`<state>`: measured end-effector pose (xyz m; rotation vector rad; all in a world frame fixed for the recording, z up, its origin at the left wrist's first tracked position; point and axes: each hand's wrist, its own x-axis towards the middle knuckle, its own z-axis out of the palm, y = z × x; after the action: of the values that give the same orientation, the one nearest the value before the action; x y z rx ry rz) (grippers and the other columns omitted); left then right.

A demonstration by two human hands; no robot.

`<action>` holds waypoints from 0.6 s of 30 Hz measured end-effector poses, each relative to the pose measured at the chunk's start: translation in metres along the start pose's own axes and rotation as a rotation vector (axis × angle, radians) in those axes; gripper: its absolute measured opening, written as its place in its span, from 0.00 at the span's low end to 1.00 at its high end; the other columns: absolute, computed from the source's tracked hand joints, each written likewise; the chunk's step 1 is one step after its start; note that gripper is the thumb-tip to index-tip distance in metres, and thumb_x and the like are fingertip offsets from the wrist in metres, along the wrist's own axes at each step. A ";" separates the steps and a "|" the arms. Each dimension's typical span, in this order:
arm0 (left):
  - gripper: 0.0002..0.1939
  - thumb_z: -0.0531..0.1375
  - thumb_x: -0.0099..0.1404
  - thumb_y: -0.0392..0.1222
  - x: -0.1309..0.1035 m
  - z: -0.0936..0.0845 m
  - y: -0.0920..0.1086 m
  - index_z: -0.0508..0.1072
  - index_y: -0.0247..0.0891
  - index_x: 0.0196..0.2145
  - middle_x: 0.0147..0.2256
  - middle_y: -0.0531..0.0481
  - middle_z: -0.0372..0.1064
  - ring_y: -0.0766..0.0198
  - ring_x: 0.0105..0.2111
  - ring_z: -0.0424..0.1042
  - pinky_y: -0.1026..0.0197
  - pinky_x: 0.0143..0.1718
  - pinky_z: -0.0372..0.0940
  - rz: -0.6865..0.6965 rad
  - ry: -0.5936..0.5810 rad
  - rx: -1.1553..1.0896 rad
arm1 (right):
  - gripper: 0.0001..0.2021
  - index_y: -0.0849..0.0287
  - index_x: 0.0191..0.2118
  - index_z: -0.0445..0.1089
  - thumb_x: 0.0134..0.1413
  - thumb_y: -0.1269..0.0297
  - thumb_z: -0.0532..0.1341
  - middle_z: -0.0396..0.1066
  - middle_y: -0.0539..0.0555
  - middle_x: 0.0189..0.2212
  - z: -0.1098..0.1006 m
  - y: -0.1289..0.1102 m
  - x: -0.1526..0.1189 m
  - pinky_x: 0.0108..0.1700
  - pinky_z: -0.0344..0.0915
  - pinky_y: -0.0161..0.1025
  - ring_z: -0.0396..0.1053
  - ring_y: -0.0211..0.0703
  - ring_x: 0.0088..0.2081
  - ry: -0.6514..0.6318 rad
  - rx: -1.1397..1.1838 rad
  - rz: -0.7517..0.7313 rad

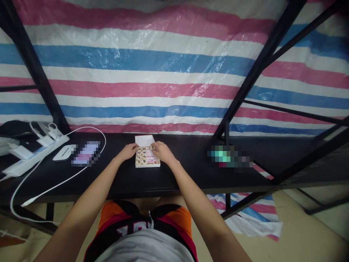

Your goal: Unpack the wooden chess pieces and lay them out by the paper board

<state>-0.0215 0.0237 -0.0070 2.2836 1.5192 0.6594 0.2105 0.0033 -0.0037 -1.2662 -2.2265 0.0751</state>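
Observation:
A small white box point(148, 166) lies open on the black desk, with its lid flap point(144, 140) raised at the back. Round, light xiangqi pieces point(139, 157) with black characters fill its left side. On the right side of the box lies a white and pink printed packet or paper point(151, 155). My left hand point(128, 151) has its fingers closed on the box's back left corner. Over the back right part of the box, my right hand point(163, 152) bends its fingers together at the pieces; what its fingertips grip is too small to make out.
A power strip point(35, 154) with chargers and white cables stands at the left, beside a white flat item point(64, 153) and a blurred phone point(86, 153). Another blurred object point(229, 157) lies to the right. Black metal posts point(245, 85) and a striped plastic sheet point(152, 83) rise behind the desk point(191, 174).

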 end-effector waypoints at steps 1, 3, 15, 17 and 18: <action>0.17 0.49 0.61 0.37 0.000 0.000 0.000 0.74 0.37 0.42 0.40 0.46 0.74 0.59 0.39 0.72 0.62 0.43 0.63 -0.002 0.000 -0.002 | 0.14 0.58 0.46 0.70 0.53 0.69 0.57 0.70 0.55 0.42 -0.004 0.012 -0.003 0.48 0.60 0.38 0.66 0.41 0.43 0.065 0.059 0.031; 0.17 0.49 0.61 0.37 0.000 0.000 -0.001 0.74 0.38 0.42 0.41 0.46 0.74 0.59 0.40 0.72 0.62 0.43 0.62 -0.003 -0.001 -0.010 | 0.14 0.58 0.45 0.69 0.51 0.69 0.57 0.70 0.55 0.41 -0.010 0.038 -0.012 0.47 0.62 0.39 0.68 0.40 0.40 0.182 0.167 0.157; 0.17 0.49 0.61 0.38 0.002 0.001 -0.003 0.74 0.38 0.43 0.41 0.46 0.74 0.58 0.41 0.72 0.61 0.44 0.62 -0.001 -0.010 0.040 | 0.10 0.57 0.38 0.73 0.49 0.68 0.58 0.73 0.52 0.37 0.002 0.074 -0.034 0.46 0.65 0.38 0.70 0.37 0.37 0.102 0.263 0.431; 0.17 0.49 0.62 0.38 0.002 0.000 -0.002 0.74 0.38 0.43 0.41 0.46 0.74 0.58 0.41 0.72 0.61 0.44 0.62 0.004 -0.007 0.039 | 0.12 0.58 0.39 0.73 0.49 0.71 0.56 0.72 0.52 0.39 0.001 0.075 -0.035 0.47 0.64 0.38 0.70 0.37 0.38 0.099 0.263 0.417; 0.17 0.49 0.62 0.38 0.001 0.001 -0.002 0.74 0.38 0.43 0.42 0.46 0.74 0.58 0.41 0.72 0.61 0.44 0.62 0.009 -0.004 0.037 | 0.14 0.58 0.40 0.73 0.48 0.74 0.55 0.72 0.53 0.40 0.001 0.076 -0.035 0.48 0.64 0.37 0.69 0.37 0.38 0.099 0.267 0.414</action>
<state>-0.0224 0.0257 -0.0082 2.3185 1.5327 0.6339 0.2823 0.0167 -0.0444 -1.5178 -1.7720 0.4422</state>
